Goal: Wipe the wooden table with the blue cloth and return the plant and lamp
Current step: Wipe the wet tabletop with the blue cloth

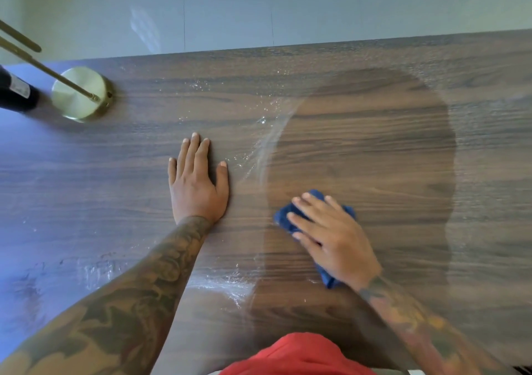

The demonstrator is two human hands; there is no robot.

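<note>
The dark wooden table [374,132] fills the view, with wet streaks and droplets across its middle. My right hand [331,236] presses flat on the folded blue cloth [283,216] near the front centre, fingers spread over it. My left hand [198,181] lies flat on the wood to the left of the cloth, fingers apart, holding nothing. The brass lamp, with its round base [82,94] and thin slanted stem, stands at the far left of the table. The plant is not in view.
A dark cylindrical object [17,92] lies at the left edge beside the lamp base. A grey wall [288,9] runs right behind the table's far edge. Red clothing [299,354] shows at the bottom against the near edge.
</note>
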